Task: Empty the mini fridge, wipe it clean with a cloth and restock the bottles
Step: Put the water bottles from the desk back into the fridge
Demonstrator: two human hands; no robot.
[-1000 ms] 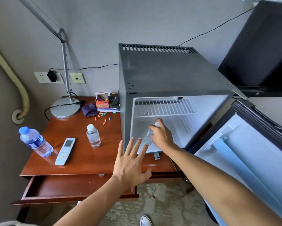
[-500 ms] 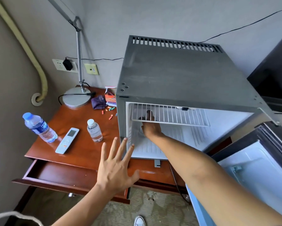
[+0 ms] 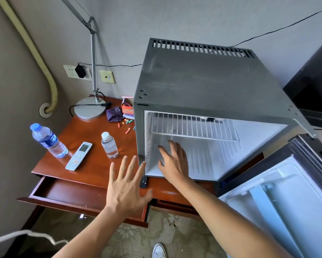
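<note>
The grey mini fridge [image 3: 203, 81] stands open on the wooden desk [image 3: 93, 170], its door [image 3: 279, 198] swung out to the right. My right hand [image 3: 173, 162] is at the left of the fridge's mouth, fingers spread, holding nothing. My left hand [image 3: 126, 185] hovers open in front of the desk edge. Inside I see a white wire rack [image 3: 193, 127] and a bare white floor; no bottle shows there. A large blue-capped bottle [image 3: 44, 140] and a small white-capped bottle [image 3: 109, 145] stand on the desk. A purple cloth [image 3: 115, 114] lies near the lamp.
A remote [image 3: 79, 155] lies between the two bottles. A lamp base [image 3: 90, 108], a crayon box [image 3: 127, 108] and scattered crayons sit at the back of the desk. The drawer [image 3: 63, 192] is pulled out. A dark screen [image 3: 313, 81] stands at the right.
My right hand held a small bottle at the fridge mouth, reached deep under the rack, and has now come back to the opening empty with fingers spread. The left hand stayed open.
</note>
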